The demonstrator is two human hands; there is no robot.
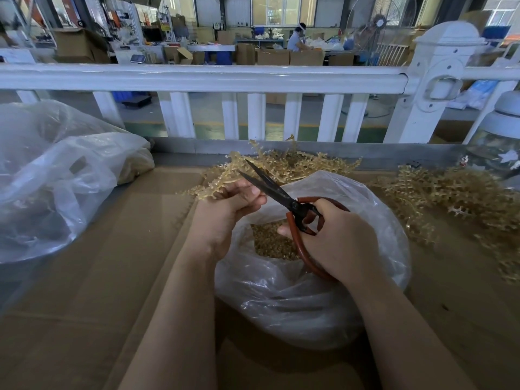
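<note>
- Far left of the fingers (247, 197), a clear sack (56, 178) slumps on the worktop (98, 277).
- The left hand (225, 209) pinches a gold sprig (213, 187), whose long axis runs up and left from the fingertips.
- The scissors (270, 187), blades parted, slant up-left just beside those fingertips. The right hand (337, 240) grips the red handles.
- Below both hands is an open bag (309, 305) of cut bits, and loose sprigs (450, 192) lie further right. Nothing seems to block the cut.

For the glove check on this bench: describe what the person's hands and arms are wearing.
Nothing worn shows. The left hand and right hand are bare: no gloves, and no rings or plasters on the parts in view. The left forearm and right forearm are bare too, with no sleeve, watch or wristband down to the picture's bottom edge.
</note>
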